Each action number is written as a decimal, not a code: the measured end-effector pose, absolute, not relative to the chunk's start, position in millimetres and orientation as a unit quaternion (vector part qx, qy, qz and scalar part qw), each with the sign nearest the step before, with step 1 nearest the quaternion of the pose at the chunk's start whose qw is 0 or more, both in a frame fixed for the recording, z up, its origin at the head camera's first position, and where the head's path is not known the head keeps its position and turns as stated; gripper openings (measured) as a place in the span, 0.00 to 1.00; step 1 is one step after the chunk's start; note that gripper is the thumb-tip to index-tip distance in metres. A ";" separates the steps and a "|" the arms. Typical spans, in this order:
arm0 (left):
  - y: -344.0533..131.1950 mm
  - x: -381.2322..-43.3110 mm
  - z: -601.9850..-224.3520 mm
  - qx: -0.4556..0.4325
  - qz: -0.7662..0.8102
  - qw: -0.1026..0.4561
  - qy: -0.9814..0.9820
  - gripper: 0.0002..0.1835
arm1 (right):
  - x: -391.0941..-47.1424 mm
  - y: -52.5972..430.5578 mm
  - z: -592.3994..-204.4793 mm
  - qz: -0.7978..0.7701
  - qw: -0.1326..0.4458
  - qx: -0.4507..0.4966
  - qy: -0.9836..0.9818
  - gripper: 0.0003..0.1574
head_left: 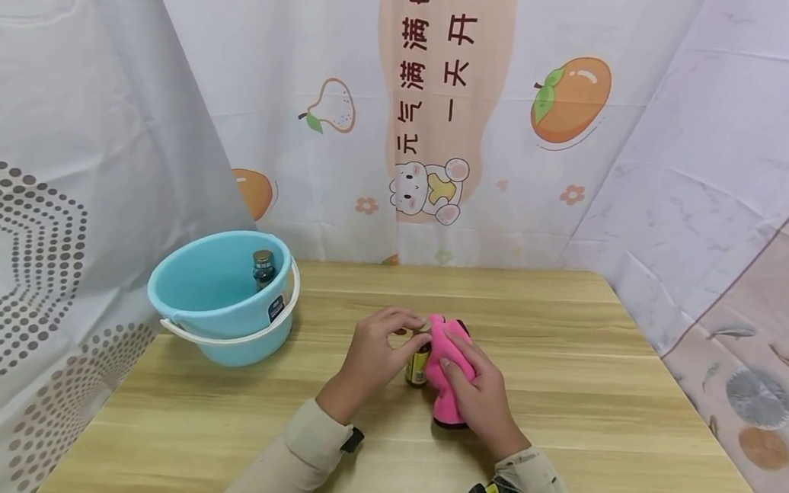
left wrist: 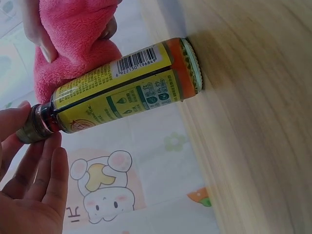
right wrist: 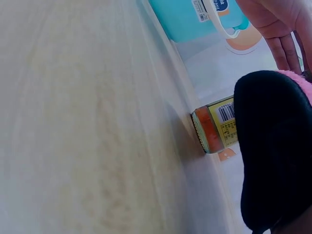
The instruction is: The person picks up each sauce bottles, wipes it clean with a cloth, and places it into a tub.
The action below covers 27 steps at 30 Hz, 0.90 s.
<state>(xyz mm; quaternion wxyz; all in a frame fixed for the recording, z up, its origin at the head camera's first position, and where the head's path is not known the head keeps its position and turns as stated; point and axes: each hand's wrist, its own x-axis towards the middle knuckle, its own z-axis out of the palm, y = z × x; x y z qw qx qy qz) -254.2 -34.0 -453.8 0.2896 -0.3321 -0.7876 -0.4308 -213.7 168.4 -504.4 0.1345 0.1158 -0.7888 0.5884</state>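
A small glass bottle (head_left: pixel 417 366) with a yellow label stands upright on the wooden table. Its dark gold cap (left wrist: pixel 33 127) is pinched between the thumb and fingers of my left hand (head_left: pixel 375 352). In the left wrist view the barcode side and reddish base of the bottle (left wrist: pixel 119 87) show. My right hand (head_left: pixel 483 396) grips a pink fleecy cloth item (head_left: pixel 451 361) with a black end, held against the bottle's side. The black end (right wrist: pixel 273 151) covers much of the bottle in the right wrist view.
A light blue bucket (head_left: pixel 243 352) with a white handle (head_left: pixel 223 340) stands at the table's left. Inside it is a dark bottle (head_left: pixel 264 270) with a gold cap. A printed curtain (head_left: pixel 312 42) hangs behind the wooden table (head_left: pixel 596 413).
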 end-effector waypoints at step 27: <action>-33.2 -255.3 -455.6 -0.335 -0.441 0.284 -0.782 0.08 | -217.7 171.4 -511.1 0.528 0.028 0.031 -0.848 0.28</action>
